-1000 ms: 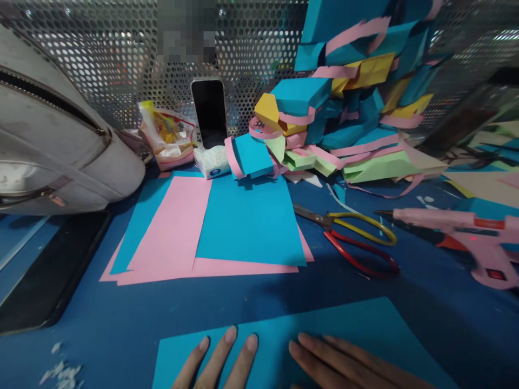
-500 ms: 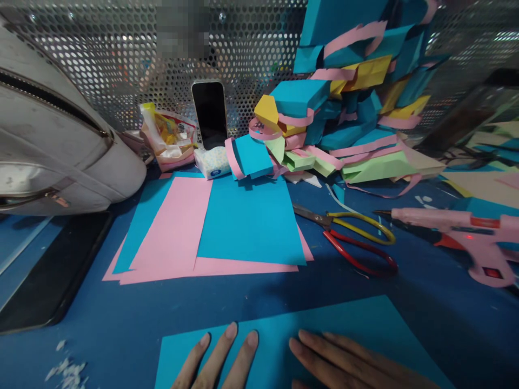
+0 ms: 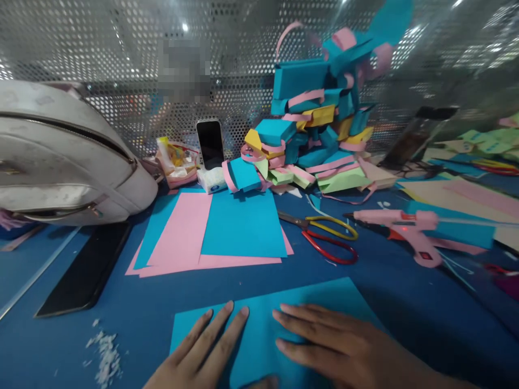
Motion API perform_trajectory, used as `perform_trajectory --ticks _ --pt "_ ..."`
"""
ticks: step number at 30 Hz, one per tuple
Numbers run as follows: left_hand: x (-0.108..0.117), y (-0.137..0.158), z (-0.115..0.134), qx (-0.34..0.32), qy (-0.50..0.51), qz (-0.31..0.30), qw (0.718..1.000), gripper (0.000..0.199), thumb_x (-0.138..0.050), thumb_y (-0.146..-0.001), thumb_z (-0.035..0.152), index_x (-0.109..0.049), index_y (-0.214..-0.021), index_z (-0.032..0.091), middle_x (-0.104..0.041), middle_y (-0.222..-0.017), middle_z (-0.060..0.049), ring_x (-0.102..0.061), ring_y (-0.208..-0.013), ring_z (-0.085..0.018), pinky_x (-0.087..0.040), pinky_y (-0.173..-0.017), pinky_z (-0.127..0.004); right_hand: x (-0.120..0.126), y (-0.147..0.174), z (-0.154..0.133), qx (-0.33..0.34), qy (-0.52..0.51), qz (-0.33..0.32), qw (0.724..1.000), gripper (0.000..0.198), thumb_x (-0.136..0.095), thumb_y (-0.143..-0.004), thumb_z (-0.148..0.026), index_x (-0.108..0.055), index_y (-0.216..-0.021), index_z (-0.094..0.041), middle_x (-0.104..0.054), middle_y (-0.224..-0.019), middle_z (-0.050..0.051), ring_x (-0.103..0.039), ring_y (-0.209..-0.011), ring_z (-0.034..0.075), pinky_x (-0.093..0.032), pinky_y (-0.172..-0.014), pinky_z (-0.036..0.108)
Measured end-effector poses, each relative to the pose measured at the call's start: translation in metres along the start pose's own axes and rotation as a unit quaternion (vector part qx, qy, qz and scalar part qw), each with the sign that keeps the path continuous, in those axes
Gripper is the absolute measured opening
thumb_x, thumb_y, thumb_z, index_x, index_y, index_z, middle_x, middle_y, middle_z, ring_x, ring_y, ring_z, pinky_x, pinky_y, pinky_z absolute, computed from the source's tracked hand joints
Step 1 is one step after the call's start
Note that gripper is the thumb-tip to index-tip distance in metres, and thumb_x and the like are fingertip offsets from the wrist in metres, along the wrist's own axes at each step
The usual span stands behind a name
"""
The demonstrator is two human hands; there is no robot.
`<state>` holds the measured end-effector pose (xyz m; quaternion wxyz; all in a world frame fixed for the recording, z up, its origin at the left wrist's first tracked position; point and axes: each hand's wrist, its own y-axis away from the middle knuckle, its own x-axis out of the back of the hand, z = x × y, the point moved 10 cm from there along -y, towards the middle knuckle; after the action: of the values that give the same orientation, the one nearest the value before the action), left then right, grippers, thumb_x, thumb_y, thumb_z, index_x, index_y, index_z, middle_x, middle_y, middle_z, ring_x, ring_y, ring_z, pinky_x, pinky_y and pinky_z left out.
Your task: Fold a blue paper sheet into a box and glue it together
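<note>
A blue sheet (image 3: 259,335) lies on the dark blue tabletop (image 3: 162,294), on the near side of the scissors (image 3: 304,222) and well apart from them; its lower part runs under the hands and out of view. The left hand (image 3: 188,370) rests on the sheet, near and to the left of the scissors, palm down with its fingers spread. The right hand (image 3: 352,346) rests on the sheet on the near side of the scissors, fingers slanting leftward, two close together and a lower one apart. Neither hand pinches anything that shows, and a gap of bare sheet separates their fingertips.

The scissors have one yellow and one red handle; their blades point left, to the edge of a loose stack of pink and blue sheets (image 3: 239,227). Just right of the scissors is a pink glue gun (image 3: 417,237), its nozzle pointing toward them. Beyond the scissors rises a pile of folded paper pieces (image 3: 284,132) in blue, pink, yellow and green. Farther left of the scissors, beyond the stack, a phone (image 3: 210,143) leans behind a tissue pack (image 3: 213,181). Well left of the scissors are a pale backpack (image 3: 60,178) and a flat black device (image 3: 87,275), with white scraps (image 3: 107,356) nearer.
</note>
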<state>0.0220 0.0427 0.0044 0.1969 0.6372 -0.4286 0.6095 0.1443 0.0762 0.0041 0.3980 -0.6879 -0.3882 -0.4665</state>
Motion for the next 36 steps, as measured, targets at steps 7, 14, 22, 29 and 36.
perform_trajectory --ticks 7,14,22,29,36 --pt "0.011 -0.015 -0.006 0.004 0.103 -0.149 0.983 0.061 -0.054 -0.083 0.012 -0.045 -0.141 0.028 -0.048 -0.144 -0.009 -0.053 -0.125 -0.029 -0.053 -0.095 -0.041 -0.005 0.007 0.002 -0.052 -0.065 -0.028 0.996 0.049 -0.047 -0.089 -0.011 -0.053 -0.136 -0.026 -0.045 -0.146 0.004 -0.044 -0.133 0.019 -0.042 -0.108 0.038" --pt "0.000 -0.003 -0.011 -0.019 0.142 -0.159 0.977 0.051 -0.039 -0.096 0.013 -0.040 -0.143 0.034 -0.041 -0.149 -0.002 -0.046 -0.132 -0.022 -0.044 -0.106 -0.041 -0.003 0.005 -0.005 -0.009 0.005 -0.033 0.999 0.052 -0.047 -0.085 -0.004 -0.060 -0.129 -0.027 -0.054 -0.139 0.004 -0.054 -0.125 0.022 -0.048 -0.100 0.039" --pt "0.002 0.012 0.003 -0.059 0.086 -0.191 0.976 0.057 -0.035 -0.099 0.009 -0.028 -0.147 0.038 -0.022 -0.158 -0.005 -0.031 -0.141 -0.024 -0.033 -0.112 -0.045 -0.002 0.006 -0.016 0.012 0.077 -0.033 0.996 0.046 -0.049 -0.088 -0.004 -0.060 -0.128 -0.025 -0.056 -0.137 0.003 -0.053 -0.125 0.022 -0.049 -0.098 0.036" --pt "0.001 0.021 0.012 -0.091 0.062 -0.217 0.970 0.081 -0.036 -0.089 -0.004 -0.014 -0.148 0.047 -0.008 -0.161 -0.003 -0.026 -0.142 -0.029 -0.036 -0.109 -0.048 0.001 0.007 -0.021 0.004 0.097 -0.018 0.995 0.041 -0.049 -0.091 -0.008 -0.062 -0.126 -0.026 -0.057 -0.136 0.002 -0.055 -0.124 0.021 -0.050 -0.096 0.036" --pt "0.023 0.043 0.022 -0.053 0.064 -0.211 0.974 0.087 -0.030 -0.082 -0.009 -0.017 -0.149 0.044 -0.016 -0.159 -0.001 -0.033 -0.140 -0.026 -0.040 -0.106 -0.044 0.002 0.009 -0.028 0.008 0.110 -0.015 0.994 0.039 -0.051 -0.091 -0.008 -0.062 -0.124 -0.025 -0.058 -0.135 0.002 -0.055 -0.124 0.021 -0.049 -0.096 0.039"
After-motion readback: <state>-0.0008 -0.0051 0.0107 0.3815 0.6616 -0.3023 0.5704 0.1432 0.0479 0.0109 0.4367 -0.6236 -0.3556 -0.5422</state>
